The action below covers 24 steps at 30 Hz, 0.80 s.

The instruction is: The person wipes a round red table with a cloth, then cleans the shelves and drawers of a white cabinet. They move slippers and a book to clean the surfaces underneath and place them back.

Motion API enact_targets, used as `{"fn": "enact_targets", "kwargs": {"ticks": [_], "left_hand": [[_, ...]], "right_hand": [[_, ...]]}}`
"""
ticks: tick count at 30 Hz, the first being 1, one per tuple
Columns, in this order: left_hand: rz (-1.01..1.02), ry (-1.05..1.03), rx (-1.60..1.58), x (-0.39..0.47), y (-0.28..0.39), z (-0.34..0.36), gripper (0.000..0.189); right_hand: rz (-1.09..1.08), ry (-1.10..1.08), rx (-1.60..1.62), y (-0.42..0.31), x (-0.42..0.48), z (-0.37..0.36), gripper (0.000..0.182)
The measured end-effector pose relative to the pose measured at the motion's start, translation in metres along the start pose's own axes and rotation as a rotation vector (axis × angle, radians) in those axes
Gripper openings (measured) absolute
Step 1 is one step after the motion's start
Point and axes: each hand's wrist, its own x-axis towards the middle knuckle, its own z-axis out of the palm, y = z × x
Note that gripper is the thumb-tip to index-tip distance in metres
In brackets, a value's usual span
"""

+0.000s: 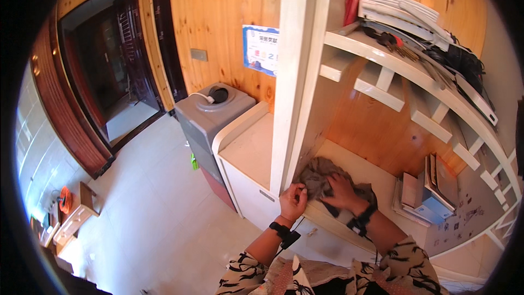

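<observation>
A crumpled grey-brown cloth (321, 172) lies on the pale lower shelf (348, 153) of a white cabinet, near its upright post. My right hand (344, 192) rests on the cloth with its fingers spread. At the cloth's left edge, beside the post, is my left hand (293, 200), its fingers curled; whether they pinch the cloth is not clear. Both wrists wear black straps with a small device and a cable.
Books and folders (430, 196) stand to the right on the shelf. Above, the upper shelf (380, 57) holds tools, cables and white devices. A grey appliance (213, 110) and a low white cabinet (245, 147) are left of the post. A wooden table (77, 217) stands at far left.
</observation>
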Motion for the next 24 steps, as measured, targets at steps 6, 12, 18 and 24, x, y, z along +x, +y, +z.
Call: {"fn": "enact_targets", "kwargs": {"ticks": [6, 12, 18, 24], "left_hand": [[-0.034, 0.005, 0.002, -0.001, -0.004, -0.007, 0.005], [0.09, 0.022, 0.116, -0.002, -0.003, 0.0, 0.005], [0.127, 0.033, 0.215, 0.003, 0.016, -0.004, 0.008], [0.203, 0.058, 0.271, 0.006, 0.016, 0.0, 0.006]], "right_hand": [[-0.049, -0.017, 0.052, -0.04, -0.083, -0.023, 0.071], [-0.037, -0.105, 0.148, -0.063, -0.166, -0.05, 0.067], [0.04, -0.163, 0.603, -0.075, -0.154, -0.099, 0.06], [0.129, 0.375, 0.436, -0.001, -0.061, -0.091, 0.065]]}}
